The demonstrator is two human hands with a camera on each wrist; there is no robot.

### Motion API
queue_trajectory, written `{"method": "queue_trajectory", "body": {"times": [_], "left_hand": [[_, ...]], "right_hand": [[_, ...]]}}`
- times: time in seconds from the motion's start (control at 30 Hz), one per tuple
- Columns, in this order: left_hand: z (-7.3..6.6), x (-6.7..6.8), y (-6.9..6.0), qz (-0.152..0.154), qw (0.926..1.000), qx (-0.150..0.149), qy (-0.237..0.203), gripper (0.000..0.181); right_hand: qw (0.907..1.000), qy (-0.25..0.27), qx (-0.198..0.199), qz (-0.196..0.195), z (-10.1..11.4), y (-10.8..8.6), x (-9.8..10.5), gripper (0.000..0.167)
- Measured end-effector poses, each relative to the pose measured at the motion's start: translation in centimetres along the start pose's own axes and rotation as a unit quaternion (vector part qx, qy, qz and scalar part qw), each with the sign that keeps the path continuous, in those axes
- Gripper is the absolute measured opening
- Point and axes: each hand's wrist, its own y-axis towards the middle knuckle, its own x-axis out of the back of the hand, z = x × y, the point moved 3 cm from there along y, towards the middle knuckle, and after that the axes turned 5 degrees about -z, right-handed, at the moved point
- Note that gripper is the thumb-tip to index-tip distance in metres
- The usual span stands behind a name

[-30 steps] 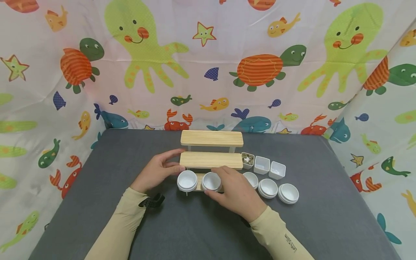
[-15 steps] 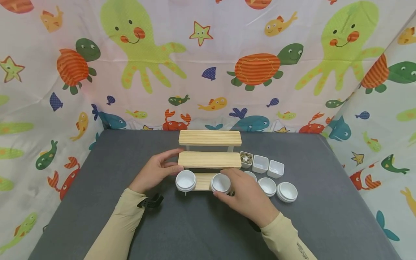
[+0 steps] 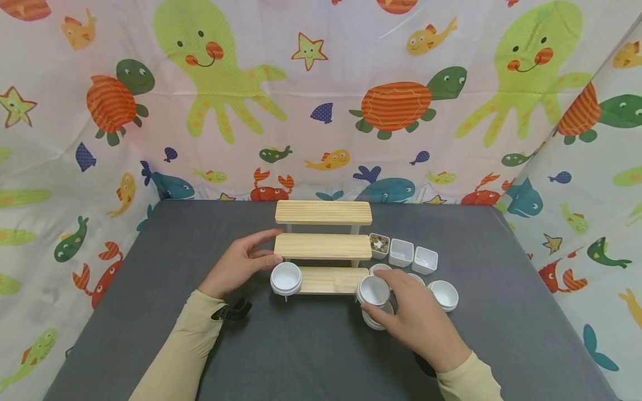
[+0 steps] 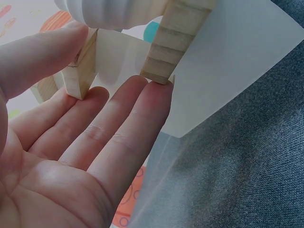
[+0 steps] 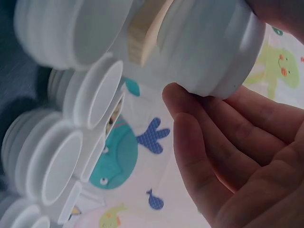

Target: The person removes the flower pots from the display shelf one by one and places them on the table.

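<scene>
A three-step wooden stand [image 3: 322, 246] is at the middle of the table. My left hand [image 3: 237, 268] is at its left end; in the left wrist view, its fairly straight fingers [image 4: 130, 133] touch the wooden plank ends. A small white round bowl [image 3: 286, 277] sits on the left of the lowest plank. Past the right end of that plank, my right hand [image 3: 420, 317] holds another white bowl [image 3: 374, 290] between thumb and fingers. The right wrist view shows this ridged bowl [image 5: 209, 47] from the side. Just below it in the head view is a further bowl [image 3: 376, 319], partly hidden.
Right of the stand are two white square dishes [image 3: 401, 253] and a square dish with small brownish bits [image 3: 379, 245]. More round bowls [image 3: 443, 294] are nearby, some behind my right hand. A patterned cloth [image 3: 321, 111] hangs behind the grey table [image 3: 281, 356].
My right hand has carried the bowl rightward from the middle of the lowest plank to beyond its right end. A bowl previously covered by the hand now shows. The left hand stays put.
</scene>
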Motion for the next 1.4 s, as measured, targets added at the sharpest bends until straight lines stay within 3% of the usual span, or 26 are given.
{"method": "queue_trajectory", "body": {"times": [0.43,0.77,1.4], "left_hand": [[0.0,0.2,0.2,-0.004,0.9999,0.006,0.011,0.073],[0.2,0.5,0.1,-0.009,0.9998,0.001,0.015,0.074],[0.2,0.2,0.1,-0.007,0.9997,0.008,0.021,0.074]], "right_hand": [[0.9977,-0.033,-0.057,-0.014,-3.4,-3.4,1.6,0.059],[0.9939,-0.032,-0.105,-0.003,-4.3,-5.3,1.6,0.062],[0.9946,-0.033,-0.096,-0.024,-6.0,-7.2,-0.4,0.061]]}}
